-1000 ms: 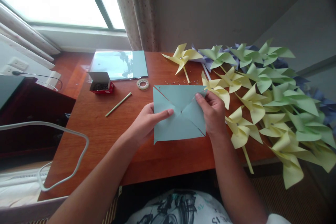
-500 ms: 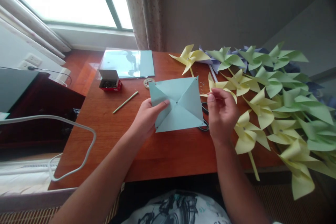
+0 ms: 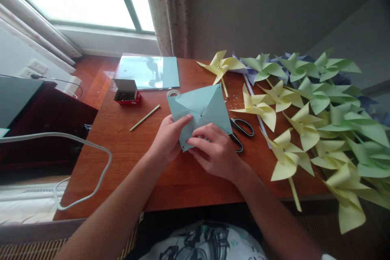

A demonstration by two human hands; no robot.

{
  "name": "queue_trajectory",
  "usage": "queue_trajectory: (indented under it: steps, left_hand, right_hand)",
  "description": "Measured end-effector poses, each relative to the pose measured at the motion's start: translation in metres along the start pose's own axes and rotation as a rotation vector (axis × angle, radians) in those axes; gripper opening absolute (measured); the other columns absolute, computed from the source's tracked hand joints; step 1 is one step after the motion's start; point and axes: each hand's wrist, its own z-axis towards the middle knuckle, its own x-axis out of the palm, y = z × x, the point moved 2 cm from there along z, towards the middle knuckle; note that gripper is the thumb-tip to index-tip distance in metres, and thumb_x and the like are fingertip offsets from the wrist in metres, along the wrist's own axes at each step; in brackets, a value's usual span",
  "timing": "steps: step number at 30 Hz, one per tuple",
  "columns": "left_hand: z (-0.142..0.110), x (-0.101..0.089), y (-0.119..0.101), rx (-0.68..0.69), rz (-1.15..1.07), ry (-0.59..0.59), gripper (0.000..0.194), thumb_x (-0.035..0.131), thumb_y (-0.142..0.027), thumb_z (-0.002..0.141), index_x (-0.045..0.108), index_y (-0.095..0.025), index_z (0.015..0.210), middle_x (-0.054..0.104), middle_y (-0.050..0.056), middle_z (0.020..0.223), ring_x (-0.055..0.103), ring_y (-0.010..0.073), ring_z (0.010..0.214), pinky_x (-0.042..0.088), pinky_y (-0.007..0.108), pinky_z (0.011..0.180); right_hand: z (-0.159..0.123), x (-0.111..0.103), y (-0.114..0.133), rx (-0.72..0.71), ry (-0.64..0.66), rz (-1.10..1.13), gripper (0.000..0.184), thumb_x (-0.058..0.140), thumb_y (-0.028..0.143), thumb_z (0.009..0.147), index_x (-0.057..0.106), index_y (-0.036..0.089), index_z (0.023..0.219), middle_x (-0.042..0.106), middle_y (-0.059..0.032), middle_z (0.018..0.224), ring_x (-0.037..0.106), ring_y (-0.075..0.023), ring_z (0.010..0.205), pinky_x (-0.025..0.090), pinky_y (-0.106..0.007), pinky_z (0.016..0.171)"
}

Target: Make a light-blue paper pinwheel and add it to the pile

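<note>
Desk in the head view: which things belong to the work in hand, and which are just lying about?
Likely in the work:
- paper square, in left hand, right hand at a corner
- scissors, partly behind it
- pale stick
- open red box
- blue-green sheets
- pinwheels

Probably just lying about:
- white cable
- plug in socket

Tape roll: can't tell.

Counter (image 3: pixel 115 170): box (image 3: pixel 127 85) placed on top, small pieces (image 3: pixel 124 96) held inside. Relative to box: packet of sheets (image 3: pixel 146 72) laid behind, rightward; stick (image 3: pixel 144 118) laid in front, rightward; tape roll (image 3: pixel 172 92) placed right; scissors (image 3: pixel 234 123) laid farther right; pinwheels (image 3: pixel 284 150) spread farthest right.
</note>
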Motion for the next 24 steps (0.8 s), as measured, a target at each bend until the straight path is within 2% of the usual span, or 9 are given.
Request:
queue_trajectory:
  steps: [8, 11, 14, 20, 24]
  left_hand:
    - [-0.002, 0.002, 0.002, -0.070, -0.016, -0.025, 0.027, 0.088, -0.026, 0.061, 0.069, -0.014, 0.076, 0.072, 0.000, 0.067, 0.061, 0.0128, 0.056, 0.047, 0.023, 0.055]
    - [-0.002, 0.002, 0.001, -0.049, -0.012, -0.023, 0.028, 0.088, -0.027, 0.061, 0.069, -0.014, 0.076, 0.071, 0.000, 0.067, 0.061, 0.0123, 0.056, 0.047, 0.022, 0.056]
    - [-0.001, 0.002, 0.001, -0.010, -0.006, -0.017, 0.026, 0.087, -0.026, 0.063, 0.068, -0.014, 0.076, 0.071, 0.000, 0.067, 0.059, 0.0113, 0.056, 0.045, 0.022, 0.056]
    - [-0.002, 0.001, 0.004, 0.026, 0.010, 0.034, 0.017, 0.081, -0.022, 0.071, 0.067, -0.014, 0.076, 0.068, -0.001, 0.066, 0.057, 0.0103, 0.054, 0.044, 0.021, 0.052]
    - [-0.002, 0.001, 0.003, 0.025, -0.001, 0.027, 0.016, 0.081, -0.021, 0.070, 0.067, -0.014, 0.076, 0.066, -0.002, 0.064, 0.056, 0.0103, 0.054, 0.045, 0.020, 0.051]
  right_hand:
    - [-0.002, 0.013, 0.002, -0.072, 0.062, -0.058, 0.015, 0.063, 0.033, 0.096, 0.071, 0.024, 0.105, 0.072, -0.0074, 0.106, 0.060, -0.0244, 0.094, 0.051, -0.041, 0.082]
    - [-0.001, 0.011, 0.003, -0.084, 0.033, -0.038, 0.010, 0.062, 0.027, 0.097, 0.072, 0.025, 0.098, 0.072, -0.0061, 0.100, 0.061, -0.0226, 0.090, 0.052, -0.039, 0.081]
    - [0.000, 0.006, 0.003, -0.049, -0.001, 0.036, 0.014, 0.059, 0.019, 0.097, 0.071, 0.024, 0.092, 0.071, -0.0052, 0.092, 0.061, -0.0201, 0.085, 0.053, -0.035, 0.079]
    - [0.002, -0.002, -0.001, 0.036, -0.075, 0.138, 0.011, 0.059, 0.016, 0.097, 0.067, 0.022, 0.096, 0.068, -0.0060, 0.092, 0.063, -0.0193, 0.088, 0.055, -0.034, 0.082]
    - [0.002, -0.002, -0.003, 0.066, -0.084, 0.147, 0.011, 0.056, 0.017, 0.098, 0.065, 0.023, 0.096, 0.068, -0.0065, 0.094, 0.064, -0.0199, 0.090, 0.056, -0.035, 0.084]
